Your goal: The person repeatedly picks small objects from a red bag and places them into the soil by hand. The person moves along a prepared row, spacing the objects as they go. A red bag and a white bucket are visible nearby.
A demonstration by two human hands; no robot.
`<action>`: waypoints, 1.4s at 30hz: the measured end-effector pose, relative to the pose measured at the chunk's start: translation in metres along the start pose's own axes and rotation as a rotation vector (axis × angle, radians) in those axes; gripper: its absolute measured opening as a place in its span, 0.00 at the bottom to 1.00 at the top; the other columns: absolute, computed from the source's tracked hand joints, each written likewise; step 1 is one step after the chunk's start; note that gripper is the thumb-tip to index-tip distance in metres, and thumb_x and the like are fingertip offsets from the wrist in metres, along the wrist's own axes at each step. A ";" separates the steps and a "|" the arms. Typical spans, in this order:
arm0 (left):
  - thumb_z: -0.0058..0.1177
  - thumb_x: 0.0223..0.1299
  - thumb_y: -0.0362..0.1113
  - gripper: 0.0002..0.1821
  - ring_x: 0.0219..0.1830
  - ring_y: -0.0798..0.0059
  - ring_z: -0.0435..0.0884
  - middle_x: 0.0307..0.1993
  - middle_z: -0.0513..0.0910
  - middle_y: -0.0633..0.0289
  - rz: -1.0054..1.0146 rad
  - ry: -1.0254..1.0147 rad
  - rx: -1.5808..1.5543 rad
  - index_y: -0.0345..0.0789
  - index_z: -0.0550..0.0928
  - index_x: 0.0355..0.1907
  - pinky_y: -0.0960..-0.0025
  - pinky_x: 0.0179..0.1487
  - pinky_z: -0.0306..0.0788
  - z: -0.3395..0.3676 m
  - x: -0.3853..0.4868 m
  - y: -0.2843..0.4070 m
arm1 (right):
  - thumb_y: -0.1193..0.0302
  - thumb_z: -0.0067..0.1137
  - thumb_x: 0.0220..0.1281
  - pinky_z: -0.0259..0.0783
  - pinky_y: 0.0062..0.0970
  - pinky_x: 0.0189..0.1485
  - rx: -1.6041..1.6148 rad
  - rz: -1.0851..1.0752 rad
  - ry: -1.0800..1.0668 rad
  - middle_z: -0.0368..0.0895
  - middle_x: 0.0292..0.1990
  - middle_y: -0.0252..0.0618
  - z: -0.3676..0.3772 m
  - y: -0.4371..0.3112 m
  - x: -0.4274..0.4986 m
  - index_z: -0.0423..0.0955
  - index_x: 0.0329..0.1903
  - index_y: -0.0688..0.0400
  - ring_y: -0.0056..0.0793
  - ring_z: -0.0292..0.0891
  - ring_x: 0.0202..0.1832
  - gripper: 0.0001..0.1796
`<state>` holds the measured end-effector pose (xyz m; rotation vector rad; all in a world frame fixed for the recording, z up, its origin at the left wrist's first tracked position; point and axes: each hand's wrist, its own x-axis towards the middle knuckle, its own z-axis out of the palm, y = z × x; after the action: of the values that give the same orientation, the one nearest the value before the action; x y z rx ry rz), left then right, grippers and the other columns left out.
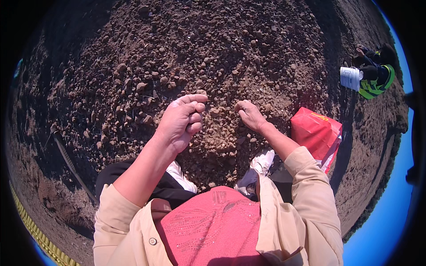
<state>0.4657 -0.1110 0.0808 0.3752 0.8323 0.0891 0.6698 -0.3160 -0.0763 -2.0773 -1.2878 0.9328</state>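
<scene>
Stony brown soil (216,73) spreads in front of me, strewn with small clods and stones. Over it, left of centre, is my left hand (183,118), palm side partly turned up and fingers curled, the index finger and thumb close together; whether something small sits between them cannot be told. To the right, my right hand (249,114) is lowered near the soil with its fingers bent down, their tips partly hidden. A loose patch of lighter soil (218,129) lies between the two hands. A red bag (314,133) stands by my right forearm.
My white shoes (261,163) are close below the hands. At the left lies a long, thin curved tool or stick (71,166). Far right, another person in a high-visibility vest (376,84) sits beside a white bucket (350,78). A yellow ribbed band (36,232) runs along the lower left edge.
</scene>
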 end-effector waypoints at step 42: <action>0.40 0.60 0.19 0.17 0.24 0.84 0.65 0.34 0.71 0.65 0.200 0.100 -0.217 0.32 0.69 0.53 0.81 0.20 0.59 -0.002 0.002 0.049 | 0.51 0.49 0.67 0.56 0.63 0.63 -0.426 0.002 -0.174 0.68 0.63 0.33 0.025 -0.109 0.079 0.61 0.68 0.34 0.46 0.57 0.65 0.28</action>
<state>0.4686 -0.0641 0.0962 0.2493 0.8730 0.3835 0.6152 -0.1975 -0.0355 -2.3529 -1.6970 0.9172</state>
